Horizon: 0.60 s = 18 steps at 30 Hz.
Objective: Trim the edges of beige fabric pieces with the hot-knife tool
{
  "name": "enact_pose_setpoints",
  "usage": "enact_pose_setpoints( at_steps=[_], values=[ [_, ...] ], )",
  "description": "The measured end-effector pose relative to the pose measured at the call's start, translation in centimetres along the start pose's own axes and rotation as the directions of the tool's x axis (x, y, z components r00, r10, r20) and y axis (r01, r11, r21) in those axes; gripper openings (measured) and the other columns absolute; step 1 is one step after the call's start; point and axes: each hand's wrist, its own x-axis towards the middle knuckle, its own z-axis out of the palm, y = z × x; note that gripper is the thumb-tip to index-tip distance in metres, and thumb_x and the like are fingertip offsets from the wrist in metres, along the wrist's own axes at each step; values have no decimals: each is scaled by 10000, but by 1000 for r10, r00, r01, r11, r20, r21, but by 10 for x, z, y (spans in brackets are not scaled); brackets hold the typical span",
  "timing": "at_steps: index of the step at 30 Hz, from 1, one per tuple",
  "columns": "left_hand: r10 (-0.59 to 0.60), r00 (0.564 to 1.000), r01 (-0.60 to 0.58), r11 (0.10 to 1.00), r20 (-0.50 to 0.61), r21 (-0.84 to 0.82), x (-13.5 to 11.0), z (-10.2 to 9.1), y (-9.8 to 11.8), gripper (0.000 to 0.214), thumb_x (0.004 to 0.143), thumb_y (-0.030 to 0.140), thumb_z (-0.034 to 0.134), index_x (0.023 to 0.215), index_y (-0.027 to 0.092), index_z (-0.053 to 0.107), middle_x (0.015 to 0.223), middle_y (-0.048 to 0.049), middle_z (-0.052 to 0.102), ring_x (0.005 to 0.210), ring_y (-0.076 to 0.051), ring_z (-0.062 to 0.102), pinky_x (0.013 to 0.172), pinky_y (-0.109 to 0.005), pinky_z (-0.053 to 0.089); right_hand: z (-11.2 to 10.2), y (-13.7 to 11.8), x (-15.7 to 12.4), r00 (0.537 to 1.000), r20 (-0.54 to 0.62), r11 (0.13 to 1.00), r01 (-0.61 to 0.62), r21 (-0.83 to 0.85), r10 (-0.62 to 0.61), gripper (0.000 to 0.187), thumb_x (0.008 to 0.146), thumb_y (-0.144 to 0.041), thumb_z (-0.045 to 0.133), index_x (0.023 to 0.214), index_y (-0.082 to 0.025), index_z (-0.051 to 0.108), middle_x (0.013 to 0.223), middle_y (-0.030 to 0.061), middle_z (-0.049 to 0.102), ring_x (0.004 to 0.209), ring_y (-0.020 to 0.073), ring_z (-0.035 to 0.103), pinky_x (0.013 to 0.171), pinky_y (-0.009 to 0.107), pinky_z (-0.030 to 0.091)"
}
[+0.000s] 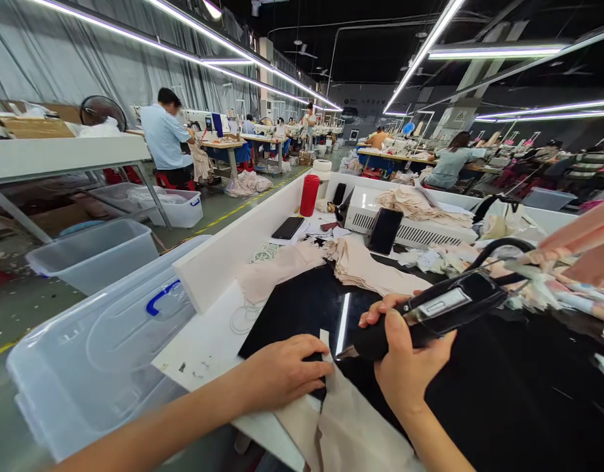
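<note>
My right hand [410,360] is wrapped around a black hand tool [444,305] with a silver plate on its side and a thick black cable at the back. The tool's narrow metal tip [348,354] points left, close to the edge of a pale beige fabric piece [353,419]. My left hand [286,370] has its fingertips closed on a narrow strip of this fabric, just left of the tip; its thumb is hidden. The fabric lies over the front of a glossy black board [292,308] and drapes toward me.
Stacked beige fabric pieces [365,265] lie behind the board. Two phones, one flat [288,228] and one propped [385,231], and a red cylinder [309,195] stand beyond. A white side wall [242,249] borders the table. Plastic bins [109,341] sit at left; a seated person [166,141] sews behind.
</note>
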Motion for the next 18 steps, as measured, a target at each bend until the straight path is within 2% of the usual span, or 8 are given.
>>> enact_pose_setpoints(
  at_steps=[15,18],
  values=[
    [-2,1000,2,1000,23,7,-1,-1,-1,269,1063,262,536,1288,174,656,1331,-143,621,1223,-273,615,1045,-392,562,-1,5,-4,999,30,1000,21,3,-21,315,881,-189,734,1060,-265,487,828,-59,644,602,114,628,534,289,586],
    [-37,999,38,998,28,-44,0,-3,1,265,1072,271,531,1285,187,665,1332,-130,626,1215,-251,621,1043,-367,557,-5,1,1,1000,24,1000,4,-17,-4,333,863,-211,759,1053,-259,490,833,-56,650,605,116,631,547,292,581]
  ],
)
